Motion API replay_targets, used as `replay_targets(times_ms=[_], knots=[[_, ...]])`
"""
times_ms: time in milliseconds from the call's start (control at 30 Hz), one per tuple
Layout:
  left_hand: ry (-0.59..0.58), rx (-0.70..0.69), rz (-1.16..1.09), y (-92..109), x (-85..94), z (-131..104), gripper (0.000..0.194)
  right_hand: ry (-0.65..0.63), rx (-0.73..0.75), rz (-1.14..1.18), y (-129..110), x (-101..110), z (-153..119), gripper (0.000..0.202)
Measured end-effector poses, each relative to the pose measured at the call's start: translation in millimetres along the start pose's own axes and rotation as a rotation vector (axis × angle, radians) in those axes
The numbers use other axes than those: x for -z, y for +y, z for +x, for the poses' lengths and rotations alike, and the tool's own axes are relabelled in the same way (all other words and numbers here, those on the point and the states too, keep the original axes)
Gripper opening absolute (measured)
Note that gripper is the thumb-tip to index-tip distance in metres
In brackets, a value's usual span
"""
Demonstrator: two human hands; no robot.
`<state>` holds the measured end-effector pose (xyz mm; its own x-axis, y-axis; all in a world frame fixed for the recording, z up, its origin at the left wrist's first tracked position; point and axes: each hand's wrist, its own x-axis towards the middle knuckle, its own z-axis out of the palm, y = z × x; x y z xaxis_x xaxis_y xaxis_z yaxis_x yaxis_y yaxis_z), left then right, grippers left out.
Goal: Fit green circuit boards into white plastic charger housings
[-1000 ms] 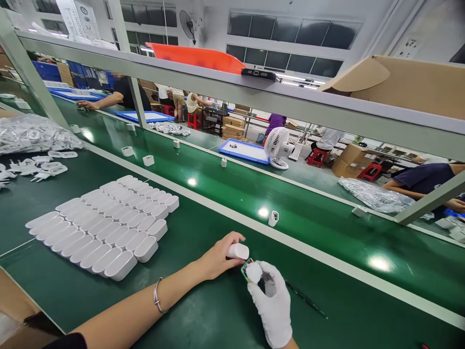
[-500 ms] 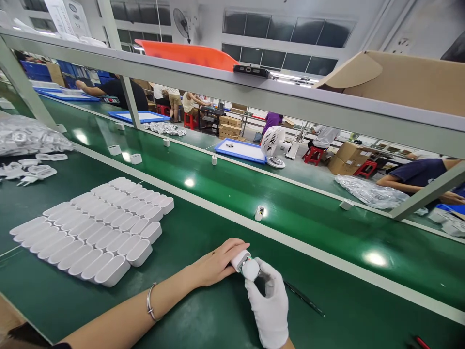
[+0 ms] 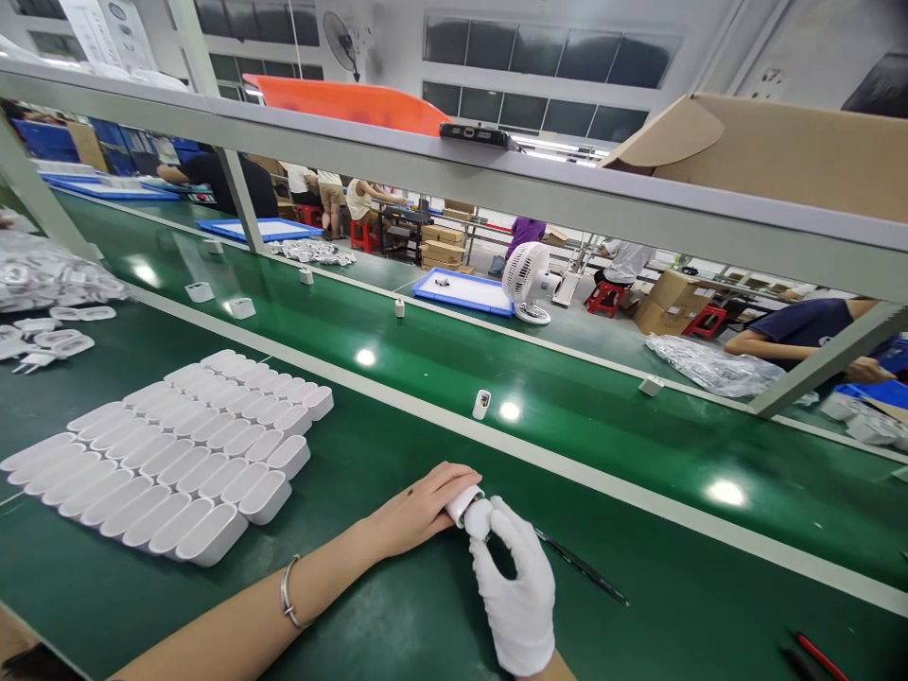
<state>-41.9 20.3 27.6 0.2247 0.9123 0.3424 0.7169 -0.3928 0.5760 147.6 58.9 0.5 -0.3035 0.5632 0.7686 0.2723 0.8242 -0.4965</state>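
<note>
My bare left hand (image 3: 434,501), with a metal bangle at its wrist, grips a white oval plastic housing (image 3: 464,504) against the green table. Pinched between the thumb and fingers of my white-gloved right hand (image 3: 517,582) is a round white disc (image 3: 479,518). It sits right at the housing's open end, where small parts show; how far inside it reaches I cannot tell. Just right of the glove lies a dark pen-like tool (image 3: 585,567). Rows of white oval housings (image 3: 170,454) stand close together on the table to the left.
Beyond a pale strip, a green conveyor belt (image 3: 397,378) carries several small white housings, one open housing (image 3: 481,405) among them. A shelf rail (image 3: 340,137) crosses above. A red-handled tool (image 3: 819,654) lies at lower right. A white fan (image 3: 526,279) and co-workers are farther back.
The round disc has come closer to the housing's open end, with my right hand shifting slightly left. Housings on the belt have moved left, and the view has turned a little.
</note>
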Motion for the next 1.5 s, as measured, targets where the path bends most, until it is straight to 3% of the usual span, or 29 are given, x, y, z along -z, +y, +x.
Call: replay_targets(times_ms=[200, 433, 600, 767, 967, 1133, 1267, 1367, 1433, 1500], knots=[[-0.034, -0.054, 0.030, 4.4, 2.5, 3.3, 0.055, -0.031, 0.093, -0.113, 2.7, -2.0, 2.0, 0.035], [-0.045, 0.054, -0.112, -0.9, -3.9, -1.1, 0.061, -0.005, -0.020, -0.167, -10.3, 6.7, -1.0, 0.056], [0.007, 0.160, -0.290, -0.8, -1.6, -0.6, 0.053, -0.252, 0.082, -0.286, -12.4, 4.3, -1.4, 0.051], [-0.030, 0.210, -0.350, 6.7, 0.8, 0.4, 0.057, -0.056, 0.028, -0.191, -3.0, -0.9, -2.2, 0.047], [-0.029, 0.182, -0.329, 8.4, 1.6, 0.8, 0.053, -0.020, -0.012, -0.271, 3.1, -2.8, -1.9, 0.037], [-0.067, 0.190, -0.245, 0.1, -2.8, 0.0, 0.054, -0.209, -0.133, -0.465, 7.6, 11.2, 21.7, 0.035], [-0.124, 0.187, -0.131, -5.7, -10.9, -0.7, 0.054, -0.348, -0.146, -0.379, -2.1, 15.7, 31.5, 0.052], [-0.142, 0.190, -0.027, -9.2, -18.1, -1.2, 0.056, -0.501, -0.148, -0.285, -14.4, 0.0, 26.9, 0.047], [-0.150, 0.231, 0.043, -13.1, -22.8, -1.0, 0.060, -0.566, -0.274, -0.304, -13.6, -15.3, 31.6, 0.032], [-0.167, 0.272, 0.116, -17.4, -26.5, -0.2, 0.062, -0.542, -0.445, -0.351, -0.3, -24.7, 49.1, 0.014]])
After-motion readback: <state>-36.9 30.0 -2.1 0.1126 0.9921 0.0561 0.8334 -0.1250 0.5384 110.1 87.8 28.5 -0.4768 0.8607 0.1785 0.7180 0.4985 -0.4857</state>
